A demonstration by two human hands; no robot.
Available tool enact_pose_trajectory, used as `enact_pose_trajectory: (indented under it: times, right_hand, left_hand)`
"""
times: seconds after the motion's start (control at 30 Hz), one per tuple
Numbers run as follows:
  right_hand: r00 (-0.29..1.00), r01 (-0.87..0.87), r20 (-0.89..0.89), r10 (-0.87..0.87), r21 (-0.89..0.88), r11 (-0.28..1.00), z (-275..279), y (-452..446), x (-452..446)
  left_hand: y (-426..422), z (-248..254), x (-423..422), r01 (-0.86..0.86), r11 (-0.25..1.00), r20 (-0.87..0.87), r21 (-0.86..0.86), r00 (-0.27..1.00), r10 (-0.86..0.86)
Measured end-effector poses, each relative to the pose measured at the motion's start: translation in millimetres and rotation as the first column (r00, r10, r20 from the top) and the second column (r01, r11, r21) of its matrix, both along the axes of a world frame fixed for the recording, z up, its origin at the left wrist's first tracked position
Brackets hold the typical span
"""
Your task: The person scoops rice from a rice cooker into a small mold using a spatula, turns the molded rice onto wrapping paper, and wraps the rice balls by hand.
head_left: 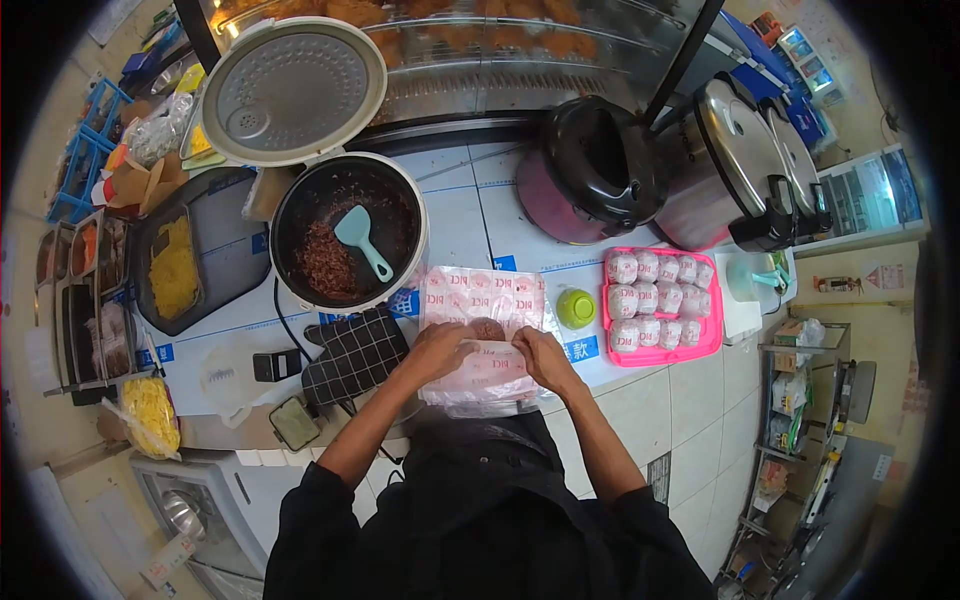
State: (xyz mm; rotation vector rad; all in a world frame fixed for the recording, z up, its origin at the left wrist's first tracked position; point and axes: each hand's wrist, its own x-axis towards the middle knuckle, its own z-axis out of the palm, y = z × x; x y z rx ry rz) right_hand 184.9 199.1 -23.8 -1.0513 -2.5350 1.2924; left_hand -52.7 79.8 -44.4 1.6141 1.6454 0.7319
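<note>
On the counter before me lies a stack of printed wrapping paper [450, 292]. My left hand [443, 352] pinches the near flap of the top sheet at its left side. On the right side my right hand [546, 360] grips the same flap. Between the hands, a brown lump of rice [487, 328] shows partly under the folded paper. A green cup [576, 309] stands just right of the stack. Farther right, a pink tray [716, 338] holds rows of wrapped rolls [647, 299]. Up and to the left, an open cooker [424, 240] contains dark rice and a light-blue paddle [358, 232].
A black checked mitt [355, 358] lies left of the paper. Behind the green cup stand a closed purple cooker [560, 190] and a large steel pot [715, 160]. A black tray [235, 270] with yellow food is at the left. A glass display case [480, 60] borders the counter's back.
</note>
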Motion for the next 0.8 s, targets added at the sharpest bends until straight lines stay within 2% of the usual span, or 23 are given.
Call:
enact_pose_trajectory:
  times: [0.07,0.13,0.27,0.33,0.37,0.4,0.47,0.53,0.6,0.67,0.73,0.8]
  right_hand:
    - [1.000,0.001,-0.017,-0.002,-0.036,0.999,0,6,-2]
    - [0.999,-0.025,-0.029,0.025,0.008,1.000,0,10,-4]
    - [0.995,-0.095,0.012,0.095,0.009,0.995,-30,28,-2]
    - [0.998,-0.054,0.022,0.056,-0.061,0.997,-18,37,-11]
    - [0.997,-0.017,0.076,0.029,-0.155,0.988,-9,43,-16]
    - [0.997,-0.018,0.074,0.030,-0.159,0.987,-14,50,-19]
    - [1.000,-0.006,-0.010,0.007,0.071,0.997,-33,64,-22]
    - [1.000,0.013,0.016,-0.015,0.091,0.996,-40,78,-32]
    - [0.997,-0.072,0.030,0.067,0.238,0.969,-46,89,-45]
    - [0.995,-0.070,0.080,0.051,0.255,0.964,-53,95,-55]
    - [0.971,-0.087,0.240,-0.002,0.358,0.930,-59,98,-61]
    - [0.964,-0.054,0.264,-0.037,0.328,0.943,-59,101,-63]
  left_hand:
    - [6,2,-2,-0.037,0.997,0.025,-0.063,0.999,0.039]
    - [9,-4,-4,-0.100,0.989,0.041,-0.109,0.994,0.105]
    - [14,-22,-4,-0.133,0.987,0.045,-0.086,0.990,0.137]
    - [17,-25,-4,-0.163,0.984,0.056,-0.068,0.984,0.167]
    - [17,-27,-4,-0.166,0.984,0.054,-0.072,0.984,0.170]
    - [16,-29,-4,-0.183,0.980,0.058,-0.074,0.981,0.187]
    - [18,-31,-5,-0.198,0.977,0.062,-0.077,0.977,0.203]
    - [19,-33,-7,-0.205,0.975,0.120,-0.081,0.969,0.214]
    - [21,-36,-8,-0.186,0.978,0.122,-0.091,0.973,0.197]
    - [22,-39,-9,-0.169,0.981,0.121,-0.101,0.976,0.180]
    - [24,-37,-8,-0.196,0.978,0.150,-0.072,0.967,0.205]
    - [26,-38,-7,-0.191,0.979,0.121,-0.075,0.973,0.199]
